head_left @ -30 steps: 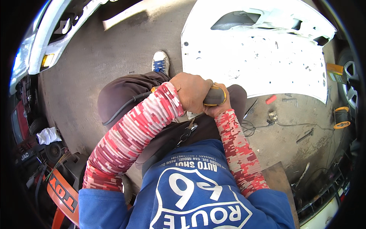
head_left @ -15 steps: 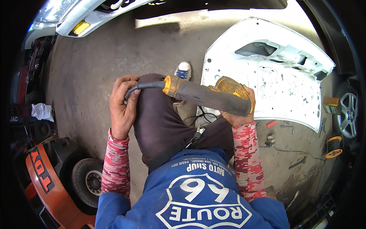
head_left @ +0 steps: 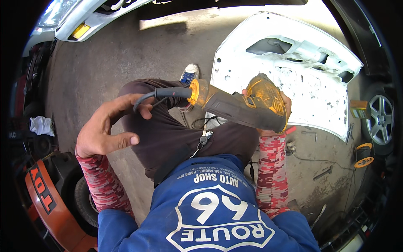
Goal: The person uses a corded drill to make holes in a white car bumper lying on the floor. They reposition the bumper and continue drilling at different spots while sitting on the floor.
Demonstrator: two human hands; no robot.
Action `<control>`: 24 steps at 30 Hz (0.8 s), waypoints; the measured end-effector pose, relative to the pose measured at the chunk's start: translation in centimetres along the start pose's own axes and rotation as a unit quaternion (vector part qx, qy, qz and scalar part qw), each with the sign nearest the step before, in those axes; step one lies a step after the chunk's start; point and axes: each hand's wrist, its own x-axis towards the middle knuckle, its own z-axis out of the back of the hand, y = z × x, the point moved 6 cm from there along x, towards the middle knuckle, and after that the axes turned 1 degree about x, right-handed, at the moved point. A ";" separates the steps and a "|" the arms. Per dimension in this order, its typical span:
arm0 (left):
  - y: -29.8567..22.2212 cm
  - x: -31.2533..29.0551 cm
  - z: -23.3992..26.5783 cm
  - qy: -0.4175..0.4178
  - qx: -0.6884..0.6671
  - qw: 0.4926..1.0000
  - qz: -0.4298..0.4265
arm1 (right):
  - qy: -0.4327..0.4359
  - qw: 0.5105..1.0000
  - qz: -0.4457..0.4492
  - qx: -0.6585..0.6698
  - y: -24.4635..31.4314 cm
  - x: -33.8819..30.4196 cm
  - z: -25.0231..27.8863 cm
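The left hand (head_left: 110,126) has its thumb spread apart from its fingers, the fingertips close by the dark cord (head_left: 161,93); whether they touch it is hard to tell. The right hand (head_left: 287,106), partly hidden, is clamped around the head end of a yellow and grey power tool (head_left: 237,110), which lies level above the lap, near a white car hood (head_left: 321,98) on the floor (head_left: 105,67).

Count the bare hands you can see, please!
2: the left hand, open beside the curved dark cord; the right hand, partly hidden behind the yellow-and-grey power tool it holds.
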 end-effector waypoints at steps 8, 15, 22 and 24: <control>-7.1 3.7 -7.7 -0.034 0.258 0.953 -0.156 | 0.026 0.977 -0.161 0.141 0.3 -3.2 -0.3; 0.6 14.5 -9.1 0.107 0.197 0.974 0.026 | -0.001 0.973 -0.197 0.123 -0.3 -4.8 1.5; 4.2 19.1 -13.4 0.221 0.272 0.931 0.101 | -0.102 0.979 -0.132 0.120 2.0 -6.7 4.2; 3.7 19.5 -15.8 0.207 0.239 0.949 -0.017 | -0.131 0.979 -0.129 0.085 2.6 -7.2 5.1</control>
